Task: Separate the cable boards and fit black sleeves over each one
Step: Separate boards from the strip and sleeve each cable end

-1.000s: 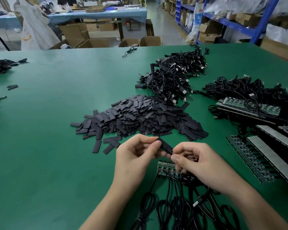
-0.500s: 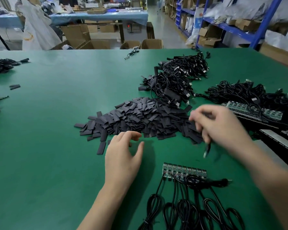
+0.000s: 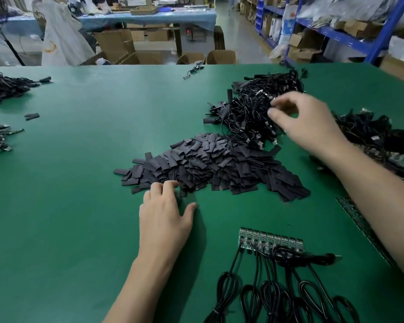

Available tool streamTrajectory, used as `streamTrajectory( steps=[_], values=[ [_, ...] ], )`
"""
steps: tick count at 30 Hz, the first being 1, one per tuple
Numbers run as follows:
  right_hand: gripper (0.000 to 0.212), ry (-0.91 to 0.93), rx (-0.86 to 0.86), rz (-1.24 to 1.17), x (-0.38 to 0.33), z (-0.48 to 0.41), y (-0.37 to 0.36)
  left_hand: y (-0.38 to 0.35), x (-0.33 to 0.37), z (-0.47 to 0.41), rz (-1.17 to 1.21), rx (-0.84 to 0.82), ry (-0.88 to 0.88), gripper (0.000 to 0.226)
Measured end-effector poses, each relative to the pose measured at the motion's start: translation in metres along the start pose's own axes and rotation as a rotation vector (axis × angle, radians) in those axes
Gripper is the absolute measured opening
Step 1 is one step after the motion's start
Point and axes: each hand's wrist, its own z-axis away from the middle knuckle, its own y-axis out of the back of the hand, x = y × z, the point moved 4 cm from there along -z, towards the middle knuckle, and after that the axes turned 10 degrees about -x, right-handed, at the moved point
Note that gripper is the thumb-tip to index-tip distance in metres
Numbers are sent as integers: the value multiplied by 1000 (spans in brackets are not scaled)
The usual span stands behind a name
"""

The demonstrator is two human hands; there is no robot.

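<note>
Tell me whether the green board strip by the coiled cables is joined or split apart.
Joined: the board strip lies as one unbroken row, cables trailing from its near edge.

Green bench [image 3: 79, 159] fills the foreground. Beyond its far edge, open cardboard boxes [image 3: 222, 57] stand on a pale floor [image 3: 233, 24]. Blue-covered table [image 3: 149, 16] at rear. Blue steel shelving [image 3: 387, 29] at right, loaded with cartons and bags. White cloth [image 3: 61, 38] at left.
</note>
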Motion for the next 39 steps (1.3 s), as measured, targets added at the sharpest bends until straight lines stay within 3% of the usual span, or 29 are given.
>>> streamTrajectory(
  steps=[4,9,14,19,23,29,33,39],
  values=[
    [11,-8,-224,9,12,88,-40,3,-1,0,19,-13,-37,38],
    [31,-11,-487,70,17,146,-77,4,-4,-2,65,8,-65,30],
    [47,43,-577,170,10,151,-87,5,-7,-4,-2,-4,-94,31],
    [40,52,-593,122,5,154,-90,6,16,5,27,23,-298,15],
    [38,14,-544,-32,5,157,-90,-11,46,22,298,-346,-443,12],
    [17,-50,-411,-257,14,157,-82,-24,50,28,739,-583,-340,9],
    [12,-14,-436,-149,12,154,-82,-28,52,30,832,-638,-323,14],
    [10,15,-453,-181,11,153,-79,-29,54,30,943,-709,-301,8]
  ],
)
